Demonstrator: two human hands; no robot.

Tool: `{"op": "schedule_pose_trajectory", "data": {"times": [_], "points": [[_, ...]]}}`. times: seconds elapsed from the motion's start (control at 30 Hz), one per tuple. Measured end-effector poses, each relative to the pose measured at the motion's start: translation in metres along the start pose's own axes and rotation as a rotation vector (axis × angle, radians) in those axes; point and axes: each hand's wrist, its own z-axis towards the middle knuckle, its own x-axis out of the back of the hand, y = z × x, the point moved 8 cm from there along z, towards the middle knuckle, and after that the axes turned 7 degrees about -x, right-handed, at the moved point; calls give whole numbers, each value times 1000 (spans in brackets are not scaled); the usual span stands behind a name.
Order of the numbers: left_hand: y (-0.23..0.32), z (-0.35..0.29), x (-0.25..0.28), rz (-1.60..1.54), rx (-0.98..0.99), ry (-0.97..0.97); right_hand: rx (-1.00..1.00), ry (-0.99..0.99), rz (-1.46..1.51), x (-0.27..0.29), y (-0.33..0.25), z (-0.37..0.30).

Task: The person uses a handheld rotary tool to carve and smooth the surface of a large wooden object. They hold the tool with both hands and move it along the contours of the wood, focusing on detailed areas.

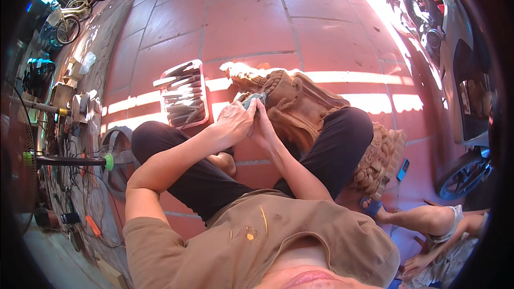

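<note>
Currently, left hand (234, 123): fingers bent over a small grey-blue piece (254, 99), seemingly pinching it. What that piece is, can't tell.
Right hand (261, 123): close up against the left, fingertips at the same piece; partly hidden, so can't tell whether it grips or only steadies.
Carved wood (292, 101): large brown carving on the red tile floor (241, 16), in front of the person, tilted, lower end running behind the right knee (350, 126). Hands are at its left side; exact contact unclear.
Handling: judging by the pose, small controlled strokes along the relief suit this best, with light, even pressure. Raised edges look easy to nick. Better to have one hand guiding and the other bracing, and the carving steady before pressing. Sun bands beside shadow may hide fine detail; turning the surface into even light should help.
Tool tray (205, 99): pink-rimmed, left of the carving, filled with long slim tools (184, 88), within easy reach.
Second carving (380, 155): right of the right knee, near a co-worker's foot (371, 206).
</note>
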Motion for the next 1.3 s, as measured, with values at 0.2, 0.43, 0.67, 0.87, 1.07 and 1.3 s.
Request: {"op": "schedule_pose_trajectory", "data": {"times": [0.2, 0.43, 0.67, 0.87, 1.07, 1.3], "points": [[-4, 0, -8, -7, -17, 15, 2, -1, -44, 3, 3, 0], [-6, 2, -11, 8, -25, 11, -13, -49, -27, -7, 1, -6], [-1, 0, -1, 21, -43, 0, 18, -5, -110, -7, -1, -5], [1, 0, 4, 53, -13, -44, -9, -62, -58, -12, -1, -8], [3, 1, 10, 65, -1, -68, -4, -35, -42, -12, -3, -8], [2, 4, 9, 76, -7, -59, 15, 8, -100, -10, -4, -5]]}}
